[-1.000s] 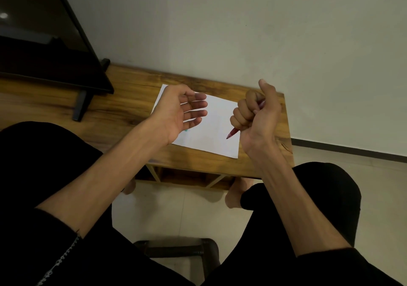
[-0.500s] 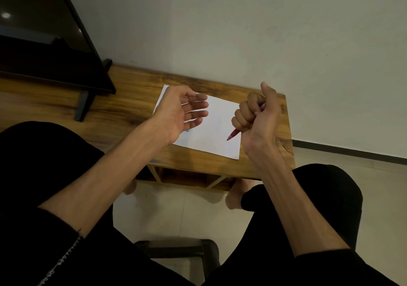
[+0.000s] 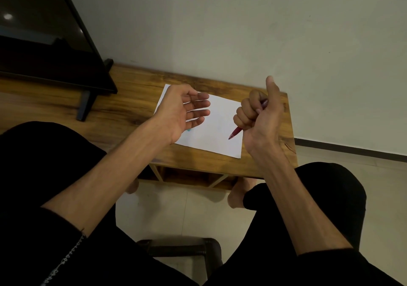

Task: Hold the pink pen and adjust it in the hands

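A white sheet of paper [image 3: 217, 129] lies on a low wooden table [image 3: 136, 107]. My left hand [image 3: 182, 111] hovers above the sheet's left part, palm turned inward, fingers straight and spread, holding nothing. My right hand [image 3: 259, 113] is held above the sheet's right edge. It grips a red pen [image 3: 235, 133] in a fist, thumb pointing up, with the pen's tip pointing down at the paper. A small blue-green mark [image 3: 189, 129] shows on the sheet just under my left hand.
A dark flat screen [image 3: 44, 43] on a black stand [image 3: 84, 105] occupies the table's left end. A pale wall rises right behind the table. My knees in black trousers flank a dark stool [image 3: 182, 250] on the tiled floor; bare feet show under the table.
Both hands have stayed almost still over the paper; my right thumb now stands a little more upright. The pen stays in the same fist grip.
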